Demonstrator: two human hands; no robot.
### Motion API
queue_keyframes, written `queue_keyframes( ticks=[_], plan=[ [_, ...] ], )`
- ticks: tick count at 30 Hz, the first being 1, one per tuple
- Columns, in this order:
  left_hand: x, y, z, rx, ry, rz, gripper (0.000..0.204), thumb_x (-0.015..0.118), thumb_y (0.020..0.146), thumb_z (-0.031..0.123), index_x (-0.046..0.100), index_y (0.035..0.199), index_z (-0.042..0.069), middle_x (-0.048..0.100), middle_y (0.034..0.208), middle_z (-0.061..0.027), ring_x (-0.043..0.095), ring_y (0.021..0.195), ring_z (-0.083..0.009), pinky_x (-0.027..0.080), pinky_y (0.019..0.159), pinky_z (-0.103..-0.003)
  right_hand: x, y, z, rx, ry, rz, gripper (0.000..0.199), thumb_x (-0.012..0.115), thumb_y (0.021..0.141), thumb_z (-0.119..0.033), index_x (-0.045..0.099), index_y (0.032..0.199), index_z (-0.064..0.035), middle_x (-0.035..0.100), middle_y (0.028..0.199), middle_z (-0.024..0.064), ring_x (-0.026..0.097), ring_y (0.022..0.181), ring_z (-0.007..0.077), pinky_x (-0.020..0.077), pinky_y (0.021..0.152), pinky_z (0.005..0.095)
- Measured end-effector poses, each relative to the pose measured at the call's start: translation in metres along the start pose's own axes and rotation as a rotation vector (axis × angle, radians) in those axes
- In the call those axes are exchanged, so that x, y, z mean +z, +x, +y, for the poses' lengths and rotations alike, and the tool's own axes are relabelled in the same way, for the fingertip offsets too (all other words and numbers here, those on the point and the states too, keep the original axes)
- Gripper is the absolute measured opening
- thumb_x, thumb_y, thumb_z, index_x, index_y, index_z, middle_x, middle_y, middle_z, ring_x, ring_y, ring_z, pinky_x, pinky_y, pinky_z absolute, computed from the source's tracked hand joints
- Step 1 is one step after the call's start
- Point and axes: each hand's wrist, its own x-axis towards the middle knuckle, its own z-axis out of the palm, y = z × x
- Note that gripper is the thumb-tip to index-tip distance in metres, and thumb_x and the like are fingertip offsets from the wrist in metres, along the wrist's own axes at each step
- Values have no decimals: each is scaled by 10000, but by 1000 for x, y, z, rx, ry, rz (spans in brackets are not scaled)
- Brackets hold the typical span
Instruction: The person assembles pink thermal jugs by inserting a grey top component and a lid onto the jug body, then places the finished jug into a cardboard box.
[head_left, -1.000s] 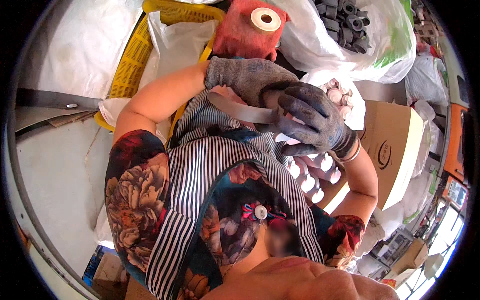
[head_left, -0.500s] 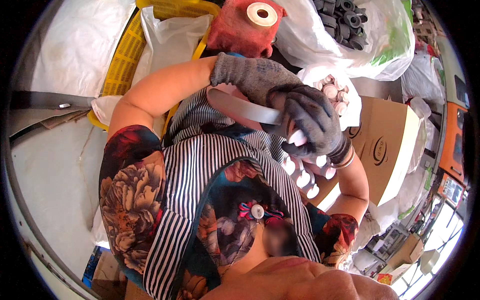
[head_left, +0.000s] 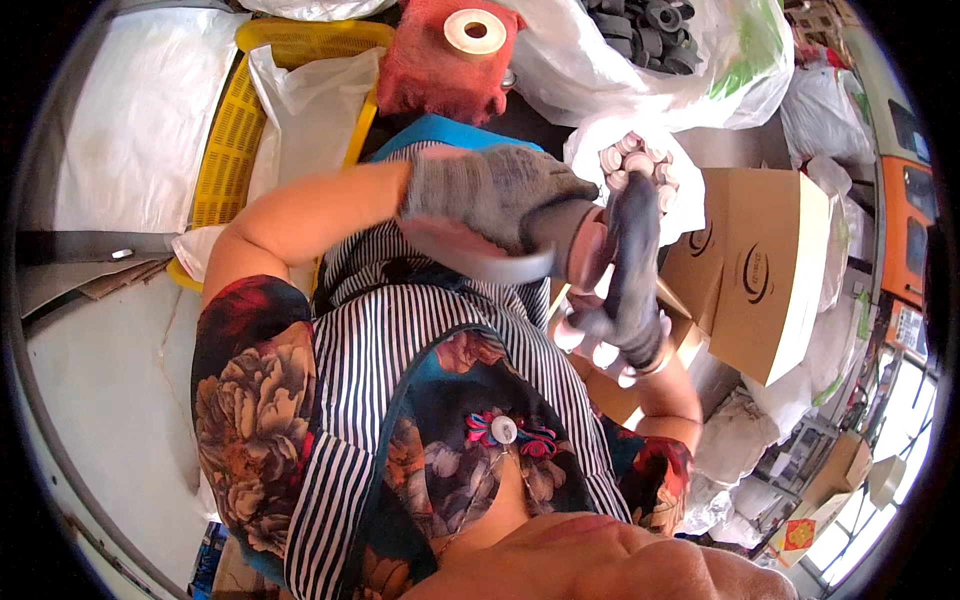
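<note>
My left hand [head_left: 490,205], in a grey knitted work glove with a dark coated palm, is wrapped round a curved silver-grey and pink part. A dull pink round end [head_left: 588,250] of the held part faces to the right; its full shape is hidden by the glove. Right beside that end, my right hand [head_left: 632,265], also gloved, stands edge-on with fingers stretched toward the far side, somewhat blurred. Whether its palm touches the end I cannot tell. Beyond its fingertips lies a white bag [head_left: 685,205] of round pinkish-white caps [head_left: 612,160].
Several white-ended pieces [head_left: 605,353] lie under my right hand, near an open cardboard box [head_left: 765,275]. At the back are a clear bag [head_left: 560,75] of dark grey rings [head_left: 660,15], a red cloth bundle [head_left: 430,65] bearing a cream ring [head_left: 474,32], and a yellow crate [head_left: 230,150].
My right hand has gone from curled fingers round a small pinkish-white piece to straightened fingers. The held part's round end now shows. The whole view has shifted slightly.
</note>
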Motion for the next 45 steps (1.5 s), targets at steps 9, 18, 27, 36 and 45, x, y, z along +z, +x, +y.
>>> queue_keyframes(
  ticks=[9,18,27,36,45],
  plan=[
    [-13,5,17,-23,327,52,663,792,751,259,588,1333,16,664,1232,-169,664,1074,-291,527,960,-425,4,24,32,-212,-174,11,583,715,805,-455,641,1302,-158,588,1375,190,569,1245,391,457,1030,487],
    [26,31,13,-156,867,394,814,755,744,327,490,1437,-8,582,1359,-193,579,1222,-370,400,1124,-528,34,21,84,181,-35,121,722,719,862,-265,455,1456,49,540,1435,259,528,1314,410,402,1122,431],
    [-8,-1,22,24,504,226,1029,880,654,394,420,1495,19,550,1409,-222,541,1309,-371,404,1128,-490,10,-23,56,-49,-11,-35,997,793,774,-517,420,1492,66,470,1475,307,482,1350,498,371,1135,559],
    [20,-2,34,-261,343,216,1149,900,648,365,293,1549,-9,651,1206,-250,639,1130,-424,494,998,-489,42,-25,30,320,44,101,793,670,869,-394,438,1494,36,476,1503,277,497,1339,441,353,1155,477],
    [52,30,25,-329,422,138,1214,892,659,436,235,1590,16,691,1061,-230,680,991,-389,508,921,-473,4,-74,15,791,714,110,617,573,1038,-180,317,1568,3,473,1532,147,437,1424,222,320,1194,352]
  ],
)
